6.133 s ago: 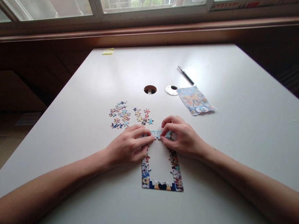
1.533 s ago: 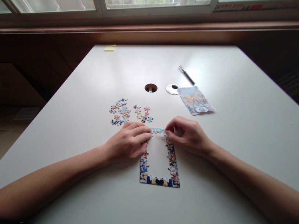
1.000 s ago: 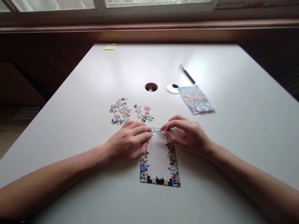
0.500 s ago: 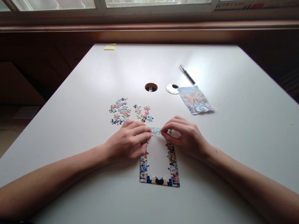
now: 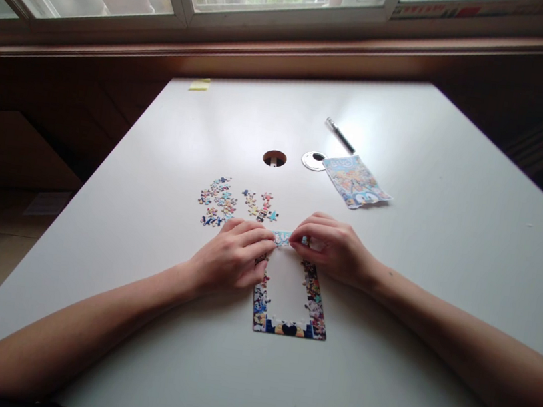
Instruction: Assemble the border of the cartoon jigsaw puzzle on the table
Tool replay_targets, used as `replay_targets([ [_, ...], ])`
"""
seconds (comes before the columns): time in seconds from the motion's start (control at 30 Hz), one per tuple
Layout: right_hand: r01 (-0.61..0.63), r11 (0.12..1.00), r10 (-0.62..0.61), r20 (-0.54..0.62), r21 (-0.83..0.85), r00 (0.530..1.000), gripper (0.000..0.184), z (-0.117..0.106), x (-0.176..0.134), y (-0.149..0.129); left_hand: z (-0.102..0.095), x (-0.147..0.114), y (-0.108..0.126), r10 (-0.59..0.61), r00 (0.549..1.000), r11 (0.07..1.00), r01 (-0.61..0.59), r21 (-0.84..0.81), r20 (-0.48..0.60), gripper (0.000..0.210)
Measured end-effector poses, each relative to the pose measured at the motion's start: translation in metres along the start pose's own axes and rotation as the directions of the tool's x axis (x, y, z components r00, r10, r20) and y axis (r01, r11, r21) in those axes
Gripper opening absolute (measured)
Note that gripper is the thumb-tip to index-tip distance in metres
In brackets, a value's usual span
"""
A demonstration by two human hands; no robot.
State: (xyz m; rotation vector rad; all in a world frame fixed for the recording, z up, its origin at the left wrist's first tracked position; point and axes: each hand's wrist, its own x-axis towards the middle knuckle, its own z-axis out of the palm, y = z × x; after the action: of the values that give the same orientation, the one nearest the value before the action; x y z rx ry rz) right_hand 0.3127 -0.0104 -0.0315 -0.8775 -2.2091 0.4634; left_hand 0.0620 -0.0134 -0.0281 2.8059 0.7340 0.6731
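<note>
A jigsaw puzzle border (image 5: 289,328) lies flat on the white table, with bare tabletop showing inside it. My left hand (image 5: 237,252) curls over its upper left corner, fingertips pressing the edge pieces. At the top edge, my right hand (image 5: 331,245) pinches its thumb and fingertips together at a light-blue puzzle piece (image 5: 282,238), mostly hidden by the fingers. The upper right corner is covered by that hand. Beyond my left hand are two groups of loose puzzle pieces, a larger pile (image 5: 221,202) and a smaller cluster (image 5: 265,206).
A printed picture sheet (image 5: 358,183) lies to the right, overlapping a round metal cover (image 5: 313,161). Behind it is a dark pen (image 5: 340,136). A round cable hole (image 5: 274,159) opens in the table. A yellow sticky note (image 5: 200,85) is near the far edge, below the window.
My right hand's fingertips have shifted slightly left along the puzzle's top edge. My left hand stays where it was.
</note>
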Motion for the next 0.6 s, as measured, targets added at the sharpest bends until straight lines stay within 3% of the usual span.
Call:
replay_targets([
  [0.6, -0.058, 0.998, 0.058, 0.043, 0.002, 0.997, 0.008, 0.0008, -0.002, 0.0027, 0.0011, 0.001, -0.0004, 0.015, 1.0, 0.999, -0.016, 0.047, 0.02, 0.03],
])
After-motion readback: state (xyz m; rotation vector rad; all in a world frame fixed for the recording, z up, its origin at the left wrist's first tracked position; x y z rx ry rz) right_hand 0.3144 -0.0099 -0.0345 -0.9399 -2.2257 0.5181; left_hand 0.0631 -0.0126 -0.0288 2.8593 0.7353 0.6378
